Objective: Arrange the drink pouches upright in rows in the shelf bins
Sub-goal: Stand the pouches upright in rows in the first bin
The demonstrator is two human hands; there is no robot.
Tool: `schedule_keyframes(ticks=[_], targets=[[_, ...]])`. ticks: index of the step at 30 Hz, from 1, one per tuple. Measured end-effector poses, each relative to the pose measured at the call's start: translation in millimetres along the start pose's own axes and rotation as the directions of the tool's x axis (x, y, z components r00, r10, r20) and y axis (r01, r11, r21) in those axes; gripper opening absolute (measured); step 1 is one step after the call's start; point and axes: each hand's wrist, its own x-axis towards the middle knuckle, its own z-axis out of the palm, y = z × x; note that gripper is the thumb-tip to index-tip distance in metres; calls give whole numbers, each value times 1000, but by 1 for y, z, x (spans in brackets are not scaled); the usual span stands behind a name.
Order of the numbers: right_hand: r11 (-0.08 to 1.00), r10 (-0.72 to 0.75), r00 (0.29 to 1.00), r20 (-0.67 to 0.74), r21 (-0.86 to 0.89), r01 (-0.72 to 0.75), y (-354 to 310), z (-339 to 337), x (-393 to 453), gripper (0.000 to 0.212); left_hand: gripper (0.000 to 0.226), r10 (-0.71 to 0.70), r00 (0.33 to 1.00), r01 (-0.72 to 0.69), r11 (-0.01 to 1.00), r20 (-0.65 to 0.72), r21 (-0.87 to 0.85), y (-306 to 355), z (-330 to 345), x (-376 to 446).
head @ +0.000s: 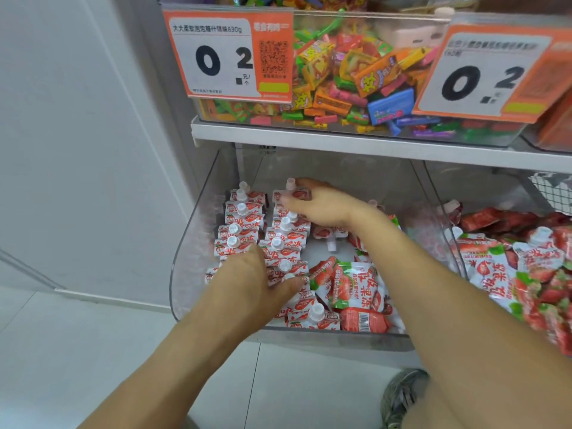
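Note:
A clear plastic shelf bin (192, 243) holds red-and-white strawberry drink pouches with white caps. Two upright rows stand at its left: a left row (240, 221) and a second row (286, 239). Loose pouches (349, 289) lie flat and jumbled in the bin's right half. My right hand (318, 202) reaches to the back of the second row and grips the rearmost pouch (292, 190) just under its cap. My left hand (253, 283) rests on the front ends of both rows, fingers spread against the pouches, thumb on the second row.
A neighbouring bin (445, 243) on the right is piled with more strawberry pouches (526, 267). Above, a white shelf (340, 144) carries a clear bin of coloured candies (356, 75) with orange price tags. A white wall stands left; a shoe (402, 394) is on the tiled floor.

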Motion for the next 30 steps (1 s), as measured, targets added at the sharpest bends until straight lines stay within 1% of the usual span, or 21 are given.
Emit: schedule_keyframes(ticks=[2,3,4,5,6,7,8,9,10,12,14,16,17,19,21,22,24,26,28,30], targets=[[998,28,997,-71,-54,-32,1,-10,-23,75,60,-22,998,22,1000,54,-1,2,-2,1],[994,48,993,-111,-95,-58,1,-15,-38,76,59,-29,996,29,1000,83,2,3,-2,2],[992,62,993,-102,-104,-73,2,-19,-55,70,58,-36,992,36,999,118,5,5,-3,3],[995,73,997,-19,-71,-75,2,-23,-72,60,57,-42,987,42,999,153,4,6,-2,5],[996,90,989,115,-13,-89,3,-25,-89,49,56,-47,981,49,999,187,-7,7,-1,6],[991,103,963,250,51,-120,3,-25,-103,41,55,-45,976,51,998,211,-23,8,-1,7],[985,112,932,346,86,-150,5,-23,-114,37,55,-43,973,54,998,226,-42,8,0,8],[988,110,915,388,59,-144,8,-19,-120,36,56,-41,973,57,996,228,-64,9,1,9],[994,106,915,390,-16,-109,13,-14,-123,38,59,-42,972,64,994,230,-87,9,3,9],[990,83,936,341,-138,-38,19,-5,-125,46,63,-26,973,58,989,230,-134,10,4,8],[989,57,951,303,-149,-11,22,1,-126,51,59,3,965,51,979,264,-196,7,4,8],[990,28,953,301,-142,16,21,2,-128,54,58,4,951,82,961,310,-266,2,0,5],[989,16,951,308,-143,30,21,2,-129,56,57,-9,949,95,961,315,-258,-1,-2,2],[987,6,943,332,-155,48,20,2,-129,59,57,-31,957,79,985,287,-156,-1,-3,-1],[980,3,935,355,-187,68,18,6,-128,55,58,-35,959,58,996,280,-74,1,0,1],[976,1,934,358,-204,78,17,8,-127,53,59,-35,952,62,995,305,-81,3,1,3],[965,0,935,356,-246,93,16,6,-128,50,61,-35,939,97,981,343,-165,5,2,5],[915,-14,949,313,-379,138,20,-2,-132,51,58,-15,940,76,983,340,-166,8,1,2],[849,22,961,277,-512,128,30,-11,-135,64,65,-13,936,64,989,351,-135,8,2,-3],[860,86,949,302,-503,82,38,-16,-136,85,84,-13,922,69,989,386,-132,8,2,-7]])
